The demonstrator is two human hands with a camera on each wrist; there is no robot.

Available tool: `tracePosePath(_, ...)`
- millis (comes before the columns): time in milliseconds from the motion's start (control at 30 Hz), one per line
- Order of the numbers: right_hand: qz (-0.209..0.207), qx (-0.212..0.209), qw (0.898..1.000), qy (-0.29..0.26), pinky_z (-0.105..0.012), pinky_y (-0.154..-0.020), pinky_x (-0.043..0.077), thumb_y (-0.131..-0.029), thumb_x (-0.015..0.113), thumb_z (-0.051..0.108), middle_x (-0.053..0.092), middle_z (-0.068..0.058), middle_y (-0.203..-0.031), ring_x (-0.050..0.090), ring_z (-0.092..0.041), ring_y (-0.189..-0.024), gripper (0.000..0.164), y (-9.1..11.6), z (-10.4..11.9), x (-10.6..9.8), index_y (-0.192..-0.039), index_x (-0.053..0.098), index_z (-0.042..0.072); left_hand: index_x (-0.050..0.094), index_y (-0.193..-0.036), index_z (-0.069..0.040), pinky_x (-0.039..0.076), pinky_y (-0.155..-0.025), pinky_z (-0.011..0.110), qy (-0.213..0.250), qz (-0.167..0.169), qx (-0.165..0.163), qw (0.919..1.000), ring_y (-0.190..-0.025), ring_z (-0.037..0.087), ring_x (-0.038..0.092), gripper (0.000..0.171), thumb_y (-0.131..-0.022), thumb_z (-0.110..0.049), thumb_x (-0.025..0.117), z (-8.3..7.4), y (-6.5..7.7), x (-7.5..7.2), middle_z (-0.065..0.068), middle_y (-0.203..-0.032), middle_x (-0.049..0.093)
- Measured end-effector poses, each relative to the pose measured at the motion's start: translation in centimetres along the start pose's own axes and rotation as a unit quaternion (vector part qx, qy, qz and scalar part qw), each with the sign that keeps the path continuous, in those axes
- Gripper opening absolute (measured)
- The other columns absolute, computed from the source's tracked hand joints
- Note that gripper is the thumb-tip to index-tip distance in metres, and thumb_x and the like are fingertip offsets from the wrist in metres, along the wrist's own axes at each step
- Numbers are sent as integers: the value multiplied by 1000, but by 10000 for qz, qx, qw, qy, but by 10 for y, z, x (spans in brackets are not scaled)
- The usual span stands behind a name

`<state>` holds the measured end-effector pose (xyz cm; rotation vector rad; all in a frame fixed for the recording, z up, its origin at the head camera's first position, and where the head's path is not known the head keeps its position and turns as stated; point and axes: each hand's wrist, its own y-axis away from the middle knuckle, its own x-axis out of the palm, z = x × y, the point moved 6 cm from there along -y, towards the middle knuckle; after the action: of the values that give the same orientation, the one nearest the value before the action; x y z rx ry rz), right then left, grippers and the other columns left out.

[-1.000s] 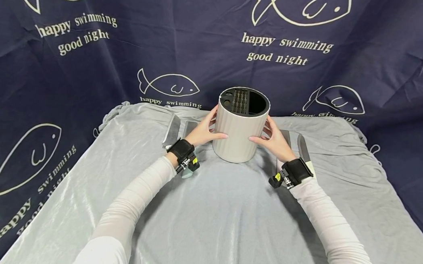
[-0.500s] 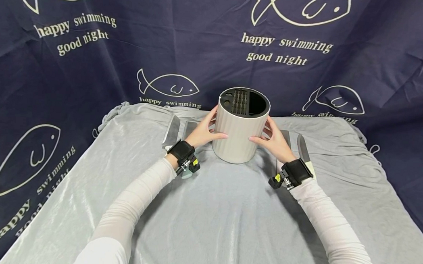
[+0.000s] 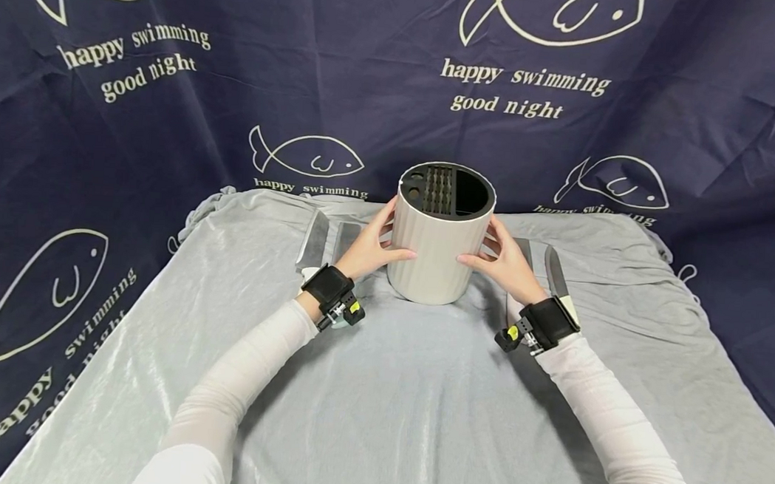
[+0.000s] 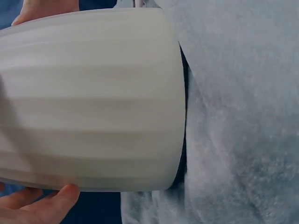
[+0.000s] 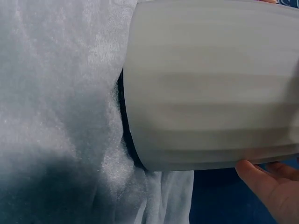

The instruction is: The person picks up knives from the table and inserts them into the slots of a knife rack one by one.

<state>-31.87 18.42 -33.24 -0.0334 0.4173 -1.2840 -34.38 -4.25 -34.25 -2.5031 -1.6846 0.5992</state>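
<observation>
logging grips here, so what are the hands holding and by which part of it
The white ribbed holder, by its outer side wall: the left hand grips its left side, the right hand its right.

your right hand [image 5: 275, 193] is down in the bottom right corner, a fingertip [image 5: 244, 167] up against a pale ribbed container [image 5: 210, 88] that looks sideways from this wrist and fills most of the view. there's a dark strip [image 5: 125, 123] along its base, next to some rumpled grey cloth [image 5: 56, 93], with a dark blue backdrop [image 5: 222, 200] peeking out below.
</observation>
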Motion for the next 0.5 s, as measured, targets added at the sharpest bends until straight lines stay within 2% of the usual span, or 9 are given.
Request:
tracePosePath(133, -41, -59, 10000, 12, -56, -111, 35, -84, 73, 0, 35, -20, -150, 37, -39, -136, 91, 0, -9, -3, -156, 20, 17, 7, -157, -11, 34, -112, 55, 18, 73, 71, 9999, -141, 39, 30, 102, -83, -1, 75, -20, 11, 0, 20, -157, 23)
tracePosePath(200, -64, -111, 9999, 35, -55, -110, 36, -83, 74, 1, 37, -18, -149, 39, -37, -136, 92, 1, -12, -3, -155, 22, 21, 6, -157, -9, 34, -111, 56, -1, 83, 140, 9999, -141, 40, 30, 101, -83, -1, 75, -24, 14, 1, 21, -157, 23)
tracePosePath(433, -76, -184, 9998, 75, -51, -109, 39, -83, 75, 3, 41, -14, -146, 43, -33, -133, 88, 12, -6, -1, -154, 26, 22, 9, -157, -22, 39, -109, 52, -164, -32, 351, 9992, -139, 31, 36, 104, -81, -9, 79, -8, 19, 2, 11, -157, 28)
tracePosePath(500, -73, -184, 9997, 107, -49, -109, 40, -83, 76, 3, 41, -13, -146, 44, -32, -133, 88, 16, -4, -1, -154, 26, 22, 10, -157, -24, 40, -108, 51, -226, -77, 347, 9991, -139, 30, 37, 104, -81, -10, 79, -13, 24, 3, 10, -156, 30)
